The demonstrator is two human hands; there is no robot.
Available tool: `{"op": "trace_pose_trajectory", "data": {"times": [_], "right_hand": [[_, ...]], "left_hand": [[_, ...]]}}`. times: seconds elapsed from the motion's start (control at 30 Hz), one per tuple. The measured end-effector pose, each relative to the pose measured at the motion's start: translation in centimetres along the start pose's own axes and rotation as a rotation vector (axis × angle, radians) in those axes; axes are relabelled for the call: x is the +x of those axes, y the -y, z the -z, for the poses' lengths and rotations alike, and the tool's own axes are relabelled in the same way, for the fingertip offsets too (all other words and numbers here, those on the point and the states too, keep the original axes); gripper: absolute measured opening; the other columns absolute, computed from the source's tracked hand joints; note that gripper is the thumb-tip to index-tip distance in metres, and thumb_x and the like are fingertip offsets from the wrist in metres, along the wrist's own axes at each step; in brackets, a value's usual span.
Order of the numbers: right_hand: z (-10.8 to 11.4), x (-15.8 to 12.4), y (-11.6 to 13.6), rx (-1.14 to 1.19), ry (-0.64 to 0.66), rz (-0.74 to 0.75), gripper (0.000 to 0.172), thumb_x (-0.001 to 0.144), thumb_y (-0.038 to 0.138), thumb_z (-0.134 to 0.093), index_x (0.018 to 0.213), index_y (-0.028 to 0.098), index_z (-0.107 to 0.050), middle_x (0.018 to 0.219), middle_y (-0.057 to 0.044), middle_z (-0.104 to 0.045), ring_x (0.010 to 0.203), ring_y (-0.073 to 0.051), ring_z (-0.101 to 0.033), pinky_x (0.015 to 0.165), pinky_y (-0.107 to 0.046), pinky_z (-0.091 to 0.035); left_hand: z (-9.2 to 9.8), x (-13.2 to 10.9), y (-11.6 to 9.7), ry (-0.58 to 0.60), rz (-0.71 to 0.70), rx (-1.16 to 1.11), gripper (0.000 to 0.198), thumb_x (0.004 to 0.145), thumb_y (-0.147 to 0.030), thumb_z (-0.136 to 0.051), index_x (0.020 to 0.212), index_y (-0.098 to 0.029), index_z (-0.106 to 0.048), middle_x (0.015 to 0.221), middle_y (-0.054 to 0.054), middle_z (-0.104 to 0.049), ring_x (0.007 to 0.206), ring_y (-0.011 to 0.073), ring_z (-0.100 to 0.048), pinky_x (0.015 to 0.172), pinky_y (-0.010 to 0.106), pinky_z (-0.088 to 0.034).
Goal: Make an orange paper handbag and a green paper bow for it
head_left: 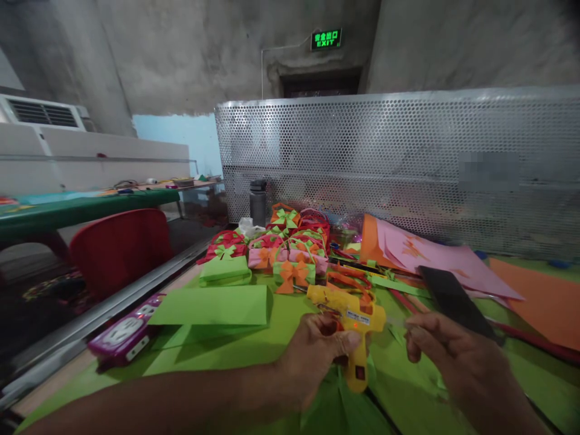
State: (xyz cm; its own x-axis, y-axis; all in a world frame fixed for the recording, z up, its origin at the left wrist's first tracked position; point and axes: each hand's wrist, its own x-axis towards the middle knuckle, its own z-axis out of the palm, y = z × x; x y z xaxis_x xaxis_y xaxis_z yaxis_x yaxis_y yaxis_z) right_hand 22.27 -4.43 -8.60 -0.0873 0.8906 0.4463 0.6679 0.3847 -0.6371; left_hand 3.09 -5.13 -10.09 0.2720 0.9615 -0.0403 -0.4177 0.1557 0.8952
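The left hand (317,353) is closed around the yellow glue gun (356,320), thumb on its body, and holds it above the green sheet (254,356) at the near edge of the table. The nozzle points left, toward the folded green paper (212,308). The right hand (453,356) has its fingertips pinched together just behind the rear of the gun. Whether something thin and clear is between them I cannot tell, as it is too blurred. A small orange light is on at the gun, so I think it is hot. I see 2 risks: glue can drip on the sheet below, and a finger can touch the nozzle if the left grip slides forward. A black phone (453,299) lies near the right hand.
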Motion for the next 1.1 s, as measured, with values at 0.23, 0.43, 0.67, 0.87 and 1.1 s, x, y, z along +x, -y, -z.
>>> {"op": "trace_pose_trajectory", "data": {"times": [0.23, 0.43, 0.67, 0.87, 1.1], "right_hand": [[0.3, 0.4, -0.7, -0.006, 0.043, 0.035, 0.027, 0.079, 0.04, -0.046, 0.062, 0.024, -0.059, 0.056, 0.002, -0.063, 0.062, -0.018, -0.063, 0.049, -0.023, -0.046], [0.2, 0.2, -0.2, 0.009, 0.013, 0.008, 0.029, 0.078, 0.041, -0.046, 0.058, 0.024, -0.057, 0.056, 0.002, -0.062, 0.062, -0.018, -0.062, 0.047, -0.023, -0.044], [-0.1, -0.2, 0.8, 0.043, -0.049, -0.045, 0.029, 0.078, 0.041, -0.046, 0.056, 0.024, -0.054, 0.056, 0.001, -0.061, 0.067, -0.019, -0.061, 0.051, -0.025, -0.041], [-0.2, -0.2, 0.6, 0.071, -0.058, -0.026, 0.028, 0.078, 0.041, -0.046, 0.058, 0.024, -0.055, 0.055, 0.002, -0.06, 0.06, -0.018, -0.059, 0.05, -0.025, -0.041], [-0.2, -0.2, 0.9, 0.044, -0.053, -0.042, 0.03, 0.079, 0.041, -0.044, 0.056, 0.025, -0.054, 0.056, 0.002, -0.061, 0.06, -0.018, -0.059, 0.046, -0.025, -0.038]], "left_hand": [[0.0, 0.1, -0.1, -0.019, 0.004, 0.014, 0.031, 0.058, -0.032, -0.075, 0.079, -0.009, -0.07, 0.068, 0.007, -0.065, 0.061, 0.0153, -0.057, 0.06, 0.027, -0.041], [-0.1, 0.0, -0.1, -0.018, 0.001, 0.021, 0.03, 0.058, -0.031, -0.074, 0.079, -0.009, -0.07, 0.069, 0.007, -0.065, 0.062, 0.016, -0.056, 0.059, 0.027, -0.041], [0.1, 0.0, 0.0, 0.0, -0.011, 0.023, 0.03, 0.062, -0.029, -0.072, 0.082, -0.008, -0.069, 0.069, 0.007, -0.064, 0.062, 0.0156, -0.056, 0.06, 0.028, -0.041], [0.1, 0.0, 0.0, -0.001, -0.001, 0.014, 0.03, 0.059, -0.032, -0.074, 0.079, -0.009, -0.069, 0.07, 0.007, -0.063, 0.062, 0.0155, -0.056, 0.059, 0.027, -0.041], [0.0, 0.1, -0.1, -0.004, -0.003, 0.022, 0.033, 0.058, -0.032, -0.074, 0.08, -0.008, -0.069, 0.069, 0.008, -0.062, 0.062, 0.0165, -0.056, 0.059, 0.028, -0.04]]}}
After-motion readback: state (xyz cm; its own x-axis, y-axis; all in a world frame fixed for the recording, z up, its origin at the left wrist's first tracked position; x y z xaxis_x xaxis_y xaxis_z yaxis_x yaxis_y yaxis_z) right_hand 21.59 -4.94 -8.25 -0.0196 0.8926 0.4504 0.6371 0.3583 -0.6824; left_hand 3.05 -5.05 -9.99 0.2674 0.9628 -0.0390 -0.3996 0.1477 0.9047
